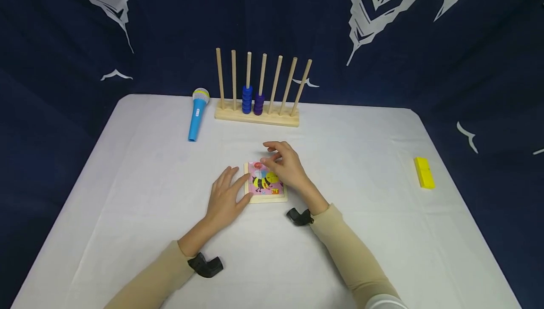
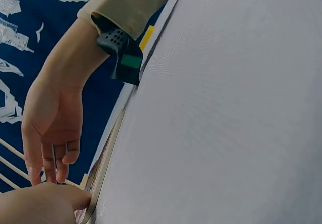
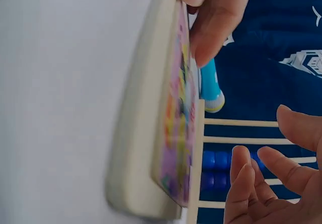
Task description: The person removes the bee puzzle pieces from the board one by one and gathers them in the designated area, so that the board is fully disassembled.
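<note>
A small square wooden picture board (image 1: pixel 268 200) lies flat near the middle of the table, its pink panel showing a black-and-yellow bee (image 1: pixel 261 184). My left hand (image 1: pixel 223 198) rests at the board's left side, fingers extended, with the thumb touching its lower left edge. Over the upper right corner hovers my right hand (image 1: pixel 290 167), fingers loosely bent. The right wrist view shows this right hand (image 3: pixel 282 176) apart from the board (image 3: pixel 138 113), with nothing between its fingers. Part of the board's right side is hidden under that hand in the head view.
Behind the board stands a wooden peg rack (image 1: pixel 257 117) with blue beads (image 1: pixel 247 100) and purple beads (image 1: pixel 258 104) on two pegs. A blue toy microphone (image 1: pixel 197 117) lies to its left. Yellow blocks (image 1: pixel 424 173) sit near the table's right edge.
</note>
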A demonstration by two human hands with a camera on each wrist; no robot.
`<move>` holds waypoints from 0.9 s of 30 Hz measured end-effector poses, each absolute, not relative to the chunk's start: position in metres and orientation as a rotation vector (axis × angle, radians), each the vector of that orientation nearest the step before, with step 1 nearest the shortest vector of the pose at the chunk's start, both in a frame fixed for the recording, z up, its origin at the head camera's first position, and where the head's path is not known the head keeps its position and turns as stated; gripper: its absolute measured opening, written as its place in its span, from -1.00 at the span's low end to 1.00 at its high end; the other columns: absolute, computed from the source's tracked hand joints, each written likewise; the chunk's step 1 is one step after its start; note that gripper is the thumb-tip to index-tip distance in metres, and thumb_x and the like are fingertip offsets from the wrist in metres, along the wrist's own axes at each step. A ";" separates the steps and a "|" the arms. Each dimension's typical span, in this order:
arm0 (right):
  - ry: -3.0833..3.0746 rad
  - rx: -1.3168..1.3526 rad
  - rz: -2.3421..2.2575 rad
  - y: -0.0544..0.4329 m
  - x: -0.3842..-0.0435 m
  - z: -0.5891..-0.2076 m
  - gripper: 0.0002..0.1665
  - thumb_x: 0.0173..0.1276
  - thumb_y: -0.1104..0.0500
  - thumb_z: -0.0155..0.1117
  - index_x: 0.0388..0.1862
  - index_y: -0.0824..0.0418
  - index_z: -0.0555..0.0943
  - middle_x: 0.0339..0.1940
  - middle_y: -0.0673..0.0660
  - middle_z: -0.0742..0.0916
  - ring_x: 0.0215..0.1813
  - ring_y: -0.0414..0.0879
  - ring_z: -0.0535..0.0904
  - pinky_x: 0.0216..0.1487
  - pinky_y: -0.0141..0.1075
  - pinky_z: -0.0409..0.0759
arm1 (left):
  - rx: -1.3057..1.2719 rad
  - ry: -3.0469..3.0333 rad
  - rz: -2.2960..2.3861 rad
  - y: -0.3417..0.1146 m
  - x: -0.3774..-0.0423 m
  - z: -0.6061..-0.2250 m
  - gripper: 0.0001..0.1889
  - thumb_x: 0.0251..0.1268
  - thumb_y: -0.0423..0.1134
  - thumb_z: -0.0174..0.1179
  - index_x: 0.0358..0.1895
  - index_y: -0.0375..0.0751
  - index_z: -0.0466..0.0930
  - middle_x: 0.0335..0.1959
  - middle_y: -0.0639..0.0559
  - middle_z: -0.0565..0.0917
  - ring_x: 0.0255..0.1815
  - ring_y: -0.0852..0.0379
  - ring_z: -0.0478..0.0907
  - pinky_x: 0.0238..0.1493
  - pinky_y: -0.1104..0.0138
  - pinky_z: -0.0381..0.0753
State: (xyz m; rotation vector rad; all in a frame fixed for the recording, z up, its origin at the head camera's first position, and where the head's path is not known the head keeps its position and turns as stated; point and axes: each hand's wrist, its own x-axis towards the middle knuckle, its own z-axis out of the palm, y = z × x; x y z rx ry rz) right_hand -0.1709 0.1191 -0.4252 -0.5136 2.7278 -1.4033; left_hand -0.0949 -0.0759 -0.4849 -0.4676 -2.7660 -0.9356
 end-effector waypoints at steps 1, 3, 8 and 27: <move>2.724 -0.507 -1.399 0.118 -0.171 -0.426 -0.48 0.33 0.19 0.34 0.25 0.26 0.52 0.04 0.30 0.61 -0.13 0.07 0.64 -0.08 -0.17 0.65 | -0.472 -2.768 -0.925 -0.076 -0.095 -0.486 -0.49 0.24 -0.14 0.30 0.25 -0.19 0.54 0.38 -0.33 0.35 0.50 -0.29 0.12 0.39 -0.19 0.15; 2.717 -0.501 -1.401 0.116 -0.171 -0.428 -0.49 0.32 0.20 0.34 0.24 0.26 0.53 0.04 0.30 0.62 -0.15 0.06 0.63 -0.11 -0.20 0.62 | -0.478 -2.768 -0.914 -0.076 -0.094 -0.486 -0.50 0.25 -0.13 0.29 0.25 -0.19 0.54 0.38 -0.32 0.35 0.50 -0.28 0.11 0.40 -0.18 0.15; 2.708 -0.506 -1.403 0.112 -0.171 -0.434 -0.49 0.30 0.22 0.35 0.23 0.26 0.54 0.03 0.27 0.63 -0.21 -0.01 0.59 -0.16 -0.29 0.57 | -0.485 -2.773 -0.893 -0.077 -0.094 -0.487 -0.52 0.27 -0.12 0.28 0.23 -0.20 0.55 0.38 -0.32 0.35 0.50 -0.27 0.12 0.39 -0.18 0.17; 2.759 -0.598 -1.343 0.101 -0.168 -0.451 -0.51 0.15 0.38 0.35 0.12 0.34 0.59 -0.10 0.27 0.64 -0.26 -0.03 0.62 -0.25 -0.39 0.56 | -0.500 -2.743 -0.863 -0.078 -0.094 -0.486 -0.52 0.24 -0.12 0.29 0.21 -0.20 0.57 0.36 -0.33 0.37 0.47 -0.29 0.15 0.36 -0.18 0.20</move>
